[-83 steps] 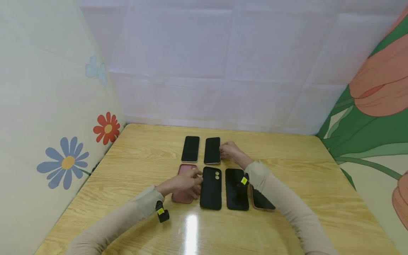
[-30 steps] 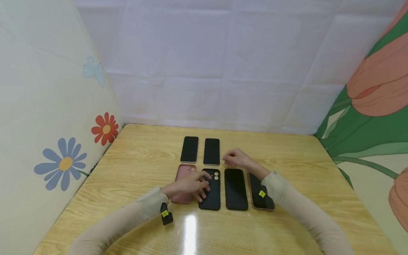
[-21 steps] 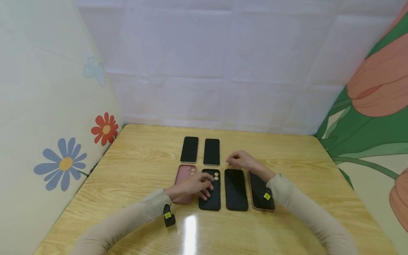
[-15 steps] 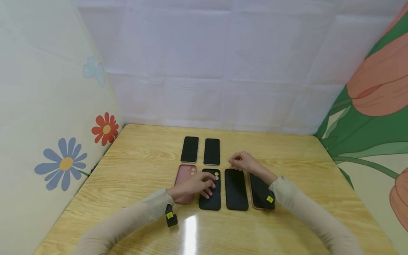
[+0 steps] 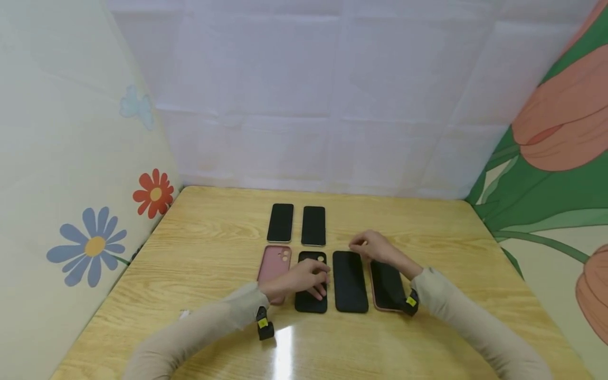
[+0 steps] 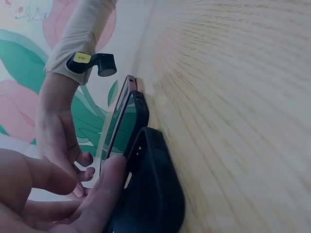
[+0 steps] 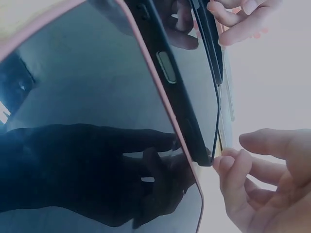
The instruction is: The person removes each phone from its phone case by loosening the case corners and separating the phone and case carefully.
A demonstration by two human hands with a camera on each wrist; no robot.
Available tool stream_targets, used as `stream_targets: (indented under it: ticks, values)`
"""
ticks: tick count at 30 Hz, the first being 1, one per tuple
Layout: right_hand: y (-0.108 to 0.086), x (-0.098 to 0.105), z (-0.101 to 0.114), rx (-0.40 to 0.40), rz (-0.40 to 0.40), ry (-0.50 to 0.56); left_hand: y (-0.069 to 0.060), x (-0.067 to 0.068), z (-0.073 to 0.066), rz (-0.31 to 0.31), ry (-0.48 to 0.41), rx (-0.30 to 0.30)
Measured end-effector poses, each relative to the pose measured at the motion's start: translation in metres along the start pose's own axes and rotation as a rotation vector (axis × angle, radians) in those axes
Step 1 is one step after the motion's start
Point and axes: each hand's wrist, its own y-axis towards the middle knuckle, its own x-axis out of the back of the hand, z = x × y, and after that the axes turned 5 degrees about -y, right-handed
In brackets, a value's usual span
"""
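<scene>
My left hand (image 5: 306, 277) lies over an empty black phone case (image 5: 304, 304), its fingers loosely bent. In the left wrist view a fingertip (image 6: 114, 167) meets the inner side of that black case (image 6: 163, 189). My right hand (image 5: 375, 247) hovers at the far edge of a phone in a black case (image 5: 350, 285). Its fingertips touch or nearly touch that phone's corner in the right wrist view, with nothing held. To the right is a phone in a pink case (image 5: 386, 285), partly under the right wrist. An empty pink phone case (image 5: 272, 264) is left of the black one.
Two bare phones, one at the left (image 5: 281, 222) and one beside it (image 5: 314, 226), lie screen up farther back on the wooden table (image 5: 214, 227). A small white object (image 5: 184, 314) shows by the left sleeve. Cloth walls stand behind and at both sides.
My right hand has left the edge of the right-hand bare phone, which now lies flat, and moved right and nearer. My left hand has shifted right from the pink case onto the black one.
</scene>
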Motion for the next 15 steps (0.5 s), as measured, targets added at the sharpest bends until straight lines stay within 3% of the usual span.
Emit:
stream_targets:
  ticks: [9,15]
  values:
    - [-0.0051,-0.0005,-0.0033,0.012,0.000,-0.100,0.0039,-0.0077,0.0013,0.080,0.052,0.004]
    - [-0.0064,0.0008,-0.0076,0.042,0.057,-0.201,0.0052,-0.0097,0.0011,0.101,0.078,0.015]
